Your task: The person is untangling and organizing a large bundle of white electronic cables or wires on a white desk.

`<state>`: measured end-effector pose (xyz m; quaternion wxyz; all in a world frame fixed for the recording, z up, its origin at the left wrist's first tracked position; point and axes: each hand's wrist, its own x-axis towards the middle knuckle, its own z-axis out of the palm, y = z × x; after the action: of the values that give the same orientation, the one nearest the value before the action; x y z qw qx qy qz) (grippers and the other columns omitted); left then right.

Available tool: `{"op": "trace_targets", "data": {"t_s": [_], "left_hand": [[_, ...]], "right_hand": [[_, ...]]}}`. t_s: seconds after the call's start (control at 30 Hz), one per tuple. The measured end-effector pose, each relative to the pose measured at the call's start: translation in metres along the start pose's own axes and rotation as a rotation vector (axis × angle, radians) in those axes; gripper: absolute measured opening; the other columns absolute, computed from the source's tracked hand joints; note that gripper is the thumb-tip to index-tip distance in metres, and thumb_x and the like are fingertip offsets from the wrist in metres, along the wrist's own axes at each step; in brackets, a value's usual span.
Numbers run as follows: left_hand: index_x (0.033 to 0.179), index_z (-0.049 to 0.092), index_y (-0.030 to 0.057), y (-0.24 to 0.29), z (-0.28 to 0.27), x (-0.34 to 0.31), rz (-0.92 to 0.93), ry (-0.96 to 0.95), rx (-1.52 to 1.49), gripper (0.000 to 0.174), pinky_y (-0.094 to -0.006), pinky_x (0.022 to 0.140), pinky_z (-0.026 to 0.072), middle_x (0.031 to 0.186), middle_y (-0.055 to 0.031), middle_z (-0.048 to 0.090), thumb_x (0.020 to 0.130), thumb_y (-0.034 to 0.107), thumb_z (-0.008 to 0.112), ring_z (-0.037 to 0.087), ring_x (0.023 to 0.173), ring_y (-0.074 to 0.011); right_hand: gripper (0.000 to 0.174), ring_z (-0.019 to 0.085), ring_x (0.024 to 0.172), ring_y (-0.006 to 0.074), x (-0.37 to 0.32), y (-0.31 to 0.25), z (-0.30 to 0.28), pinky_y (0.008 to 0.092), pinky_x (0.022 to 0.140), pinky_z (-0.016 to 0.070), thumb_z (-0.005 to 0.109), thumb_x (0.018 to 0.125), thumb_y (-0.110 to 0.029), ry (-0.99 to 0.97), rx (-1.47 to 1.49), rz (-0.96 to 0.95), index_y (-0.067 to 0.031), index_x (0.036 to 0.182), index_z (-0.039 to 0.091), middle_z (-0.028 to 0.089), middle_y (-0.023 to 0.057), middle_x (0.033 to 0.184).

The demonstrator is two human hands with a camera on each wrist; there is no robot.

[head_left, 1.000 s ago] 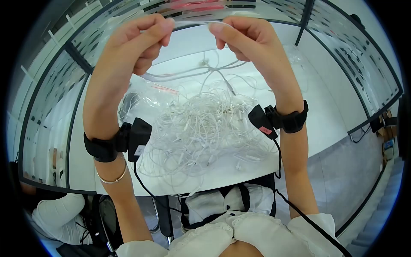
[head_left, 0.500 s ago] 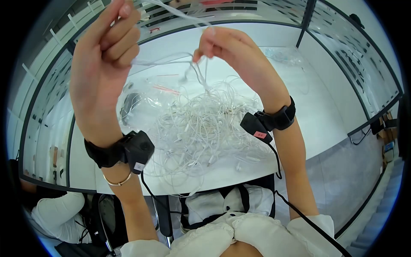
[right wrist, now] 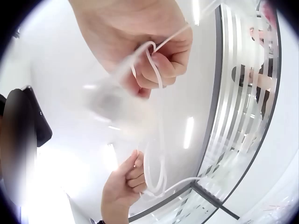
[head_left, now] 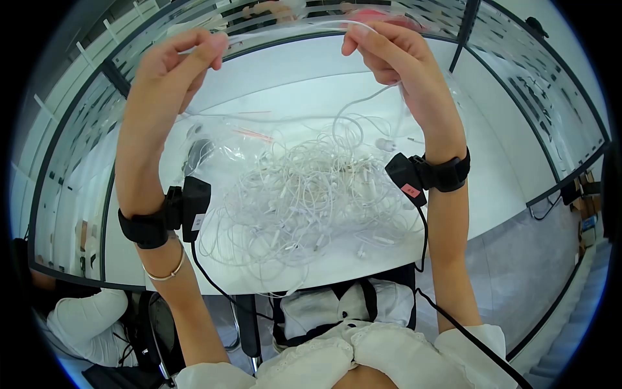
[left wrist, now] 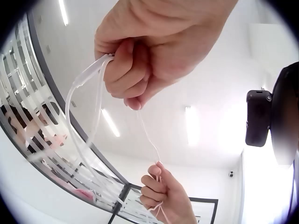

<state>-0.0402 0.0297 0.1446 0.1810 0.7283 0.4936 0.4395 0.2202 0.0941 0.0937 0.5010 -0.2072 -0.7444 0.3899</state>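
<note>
Overhead in the head view, a thin white cable (head_left: 285, 28) stretches between both hands, bowing slightly upward. My left hand (head_left: 170, 72) pinches its left end between thumb and curled fingers. On the other side my right hand (head_left: 407, 68) pinches it the same way. Loops of the white cable (left wrist: 71, 105) hang from the left fingers in the left wrist view. In the right wrist view, more strands (right wrist: 161, 112) loop down past the right fingers, beside a blurred pale object (right wrist: 110, 103). Below lies a tangled pile of white cables (head_left: 311, 188) on the white table (head_left: 447, 214).
A clear plastic bag (head_left: 233, 148) with pinkish strips lies left of the pile. Glass partitions with dark frames (head_left: 557, 84) surround the table. Black wrist cameras (head_left: 196, 207) trail cords. A black and white bag (head_left: 382, 301) sits below the front edge.
My left hand swung up and left, then came back down to level with the right. The hands are now wider apart than a second ago, with a longer span of cable between them.
</note>
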Motion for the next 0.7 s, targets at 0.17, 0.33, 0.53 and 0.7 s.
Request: {"op": "trace_targets", "data": {"t_s": [0.17,0.33,0.53,0.7], "left_hand": [[0.08,0.052,0.0086,0.007,-0.008,-0.002,-0.002,-0.031,-0.216,0.026,-0.0207,0.043,0.0114,0.055,0.0113,0.024,0.096,0.028,0.052,0.016,0.047,-0.0002],[0.083,0.052,0.0072,0.006,-0.013,-0.001,0.093,0.03,-0.31,0.024,-0.0199,0.043,0.0132,0.056,0.0107,0.025,0.098,0.026,0.05,0.017,0.047,0.0002],[0.076,0.057,0.0106,-0.004,-0.037,-0.002,0.021,-0.03,0.082,0.033,-0.021,0.042,0.012,0.051,0.0113,0.027,0.093,0.039,0.057,0.017,0.043,0.0003],[0.075,0.058,0.0109,-0.01,-0.035,-0.005,0.018,-0.017,0.276,0.034,-0.0211,0.044,0.0123,0.05,0.0109,0.028,0.091,0.041,0.058,0.019,0.044,0.0006]], "right_hand": [[0.035,0.018,0.05,0.0023,0.002,0.007,0.0,0.0217,0.047,0.0147,0.049,0.097,-0.035,-0.057,0.143,-0.011,-0.0047,0.085,0.061,0.024,-0.0096,0.057],[0.032,0.023,0.05,0.0025,-0.001,-0.003,-0.006,0.0219,0.048,0.0185,0.054,0.094,-0.035,-0.163,0.161,0.131,-0.006,0.084,0.063,0.027,-0.0091,0.056],[0.03,0.026,0.05,0.0012,-0.005,0.001,-0.012,0.0207,0.047,0.0183,0.058,0.091,-0.036,-0.112,-0.19,0.099,-0.0079,0.08,0.062,0.032,-0.0097,0.056],[0.026,0.033,0.049,0.0015,-0.001,0.006,-0.023,0.0202,0.047,0.0238,0.064,0.087,-0.034,-0.04,-0.167,-0.013,-0.0088,0.083,0.067,0.04,-0.0088,0.056]]}}
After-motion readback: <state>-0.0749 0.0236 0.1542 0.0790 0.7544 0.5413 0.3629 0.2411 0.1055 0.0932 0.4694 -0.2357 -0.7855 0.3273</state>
